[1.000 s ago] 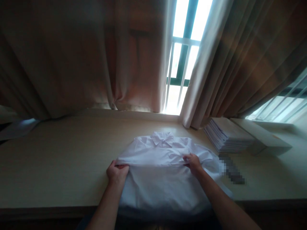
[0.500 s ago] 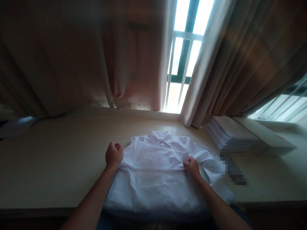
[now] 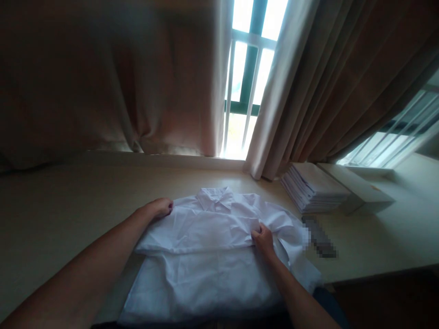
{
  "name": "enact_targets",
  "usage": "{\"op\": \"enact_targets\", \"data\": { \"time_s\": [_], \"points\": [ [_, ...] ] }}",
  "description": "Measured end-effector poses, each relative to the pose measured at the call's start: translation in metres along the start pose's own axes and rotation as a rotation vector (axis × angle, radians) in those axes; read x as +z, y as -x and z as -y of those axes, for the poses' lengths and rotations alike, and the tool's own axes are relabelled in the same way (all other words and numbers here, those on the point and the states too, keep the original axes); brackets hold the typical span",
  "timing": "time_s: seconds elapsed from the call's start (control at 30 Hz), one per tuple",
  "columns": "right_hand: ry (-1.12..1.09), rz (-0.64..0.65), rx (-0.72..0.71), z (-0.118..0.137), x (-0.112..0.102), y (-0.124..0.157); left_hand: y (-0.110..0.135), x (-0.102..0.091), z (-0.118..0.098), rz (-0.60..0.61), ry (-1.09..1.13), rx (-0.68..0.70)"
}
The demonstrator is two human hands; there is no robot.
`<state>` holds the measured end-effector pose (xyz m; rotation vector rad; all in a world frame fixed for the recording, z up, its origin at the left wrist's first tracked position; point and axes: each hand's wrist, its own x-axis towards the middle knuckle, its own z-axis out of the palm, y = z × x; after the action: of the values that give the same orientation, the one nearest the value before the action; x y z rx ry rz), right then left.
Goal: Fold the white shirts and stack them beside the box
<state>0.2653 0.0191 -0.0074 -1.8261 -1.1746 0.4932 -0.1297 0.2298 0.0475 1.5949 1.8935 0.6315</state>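
A white collared shirt (image 3: 202, 278) lies spread in front of me, its collar (image 3: 216, 199) toward the window. A fold of its cloth runs across the middle, over the lower part. My left hand (image 3: 162, 208) is closed at the shirt's left shoulder edge, gripping the cloth there. On the right side, my right hand (image 3: 263, 238) pinches the folded layer of the shirt near its upper body. The right sleeve spreads loosely beyond that hand, toward the right.
The shirt rests on a pale tabletop (image 3: 68, 205). At the back right stand a stack of folded white cloth (image 3: 315, 187) and a pale box (image 3: 356, 187). A blurred-out dark object (image 3: 320, 237) lies right of the shirt. Curtains (image 3: 171, 91) hang behind, beside a bright window.
My left hand has moved up along the shirt's left edge to the shoulder, and the cloth at the left has spread outward. My right hand keeps its pinch. The view has shifted right.
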Motion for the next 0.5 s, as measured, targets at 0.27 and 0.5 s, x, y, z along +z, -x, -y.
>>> {"op": "enact_targets", "data": {
  "time_s": [0.27,0.5],
  "points": [
    [-0.007,-0.022,0.089,0.002,0.000,-0.004,-0.009,-0.035,0.008,-0.032,-0.090,-0.091],
    [-0.065,0.010,0.229,0.001,-0.006,-0.012,0.041,-0.027,0.020,-0.308,0.000,-0.108]
  ]
}}
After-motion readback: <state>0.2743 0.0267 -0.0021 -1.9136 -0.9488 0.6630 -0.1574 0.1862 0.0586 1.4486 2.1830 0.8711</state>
